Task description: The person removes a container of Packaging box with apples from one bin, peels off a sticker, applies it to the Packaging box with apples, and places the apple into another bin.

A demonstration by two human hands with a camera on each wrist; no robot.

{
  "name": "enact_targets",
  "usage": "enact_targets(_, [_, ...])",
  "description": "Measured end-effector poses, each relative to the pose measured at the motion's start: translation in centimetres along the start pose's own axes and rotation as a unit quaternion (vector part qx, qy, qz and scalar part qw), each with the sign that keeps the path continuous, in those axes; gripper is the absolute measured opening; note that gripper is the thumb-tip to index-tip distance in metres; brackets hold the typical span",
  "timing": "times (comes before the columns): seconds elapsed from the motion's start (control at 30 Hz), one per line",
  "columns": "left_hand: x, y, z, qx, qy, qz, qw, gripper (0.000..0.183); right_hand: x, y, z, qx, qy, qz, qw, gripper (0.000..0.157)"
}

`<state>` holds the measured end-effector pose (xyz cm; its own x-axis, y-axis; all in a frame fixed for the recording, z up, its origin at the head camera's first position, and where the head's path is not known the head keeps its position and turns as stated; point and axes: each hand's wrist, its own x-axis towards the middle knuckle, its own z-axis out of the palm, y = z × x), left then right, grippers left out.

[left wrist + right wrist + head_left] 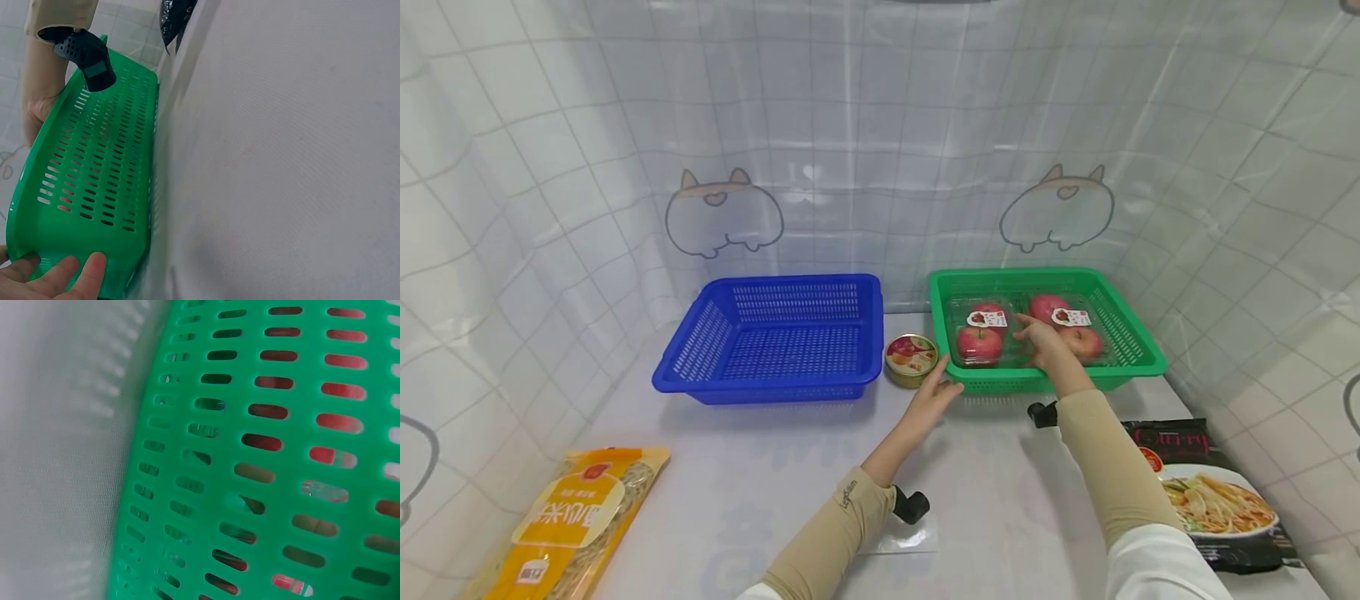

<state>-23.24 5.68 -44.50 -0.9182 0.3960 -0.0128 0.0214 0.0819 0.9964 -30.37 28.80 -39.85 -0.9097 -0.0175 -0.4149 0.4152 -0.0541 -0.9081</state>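
Observation:
A green plastic basket [1138,354] stands at the back right with two clear packs of apples in it, a left pack [981,342] and a right pack [1082,340]. My right hand [1048,348] reaches over the near rim between the packs, its fingers extended toward the left pack's edge. Whether they touch the pack is unclear; the basket wall hides the hand in the right wrist view. My left hand [928,398] touches the basket's near left corner. In the left wrist view its straight fingers [94,272] lie against the outer wall, with nothing held.
Left of the green basket are a round tin [911,360] and a blue basket [767,398]. A yellow grain bag [568,525] lies front left, a black noodle packet [1217,492] front right. A flat clear packet [902,537] lies near the left forearm. Patterned curtains [880,167] enclose the table.

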Motion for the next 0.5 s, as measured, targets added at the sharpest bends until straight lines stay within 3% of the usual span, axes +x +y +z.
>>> enact_targets(0.13, [0.0, 0.0, -0.1, 0.002, 0.002, 0.007, 1.0, 0.061, 5.4, 2.7, -3.2, -0.027, -0.025, -0.021, 0.999, 0.067])
enact_targets(0.37, [0.0, 0.0, -0.3, -0.002, 0.002, 0.002, 1.0, 0.061, 18.7, 8.7, -10.1, -0.065, -0.04, -0.026, 0.997, 0.068])
enact_targets(0.43, [0.1, 0.0, -0.4, 0.001, 0.0, -0.001, 1.0, 0.062, 21.1, 9.5, -11.1, -0.074, -0.037, -0.017, 0.996, 0.071])
enact_targets(0.5, [0.0, 0.2, -0.6, 0.018, -0.008, -0.002, 0.9998, 0.062, 21.2, 9.4, -11.3, -0.085, -0.039, -0.019, 0.995, 0.074])
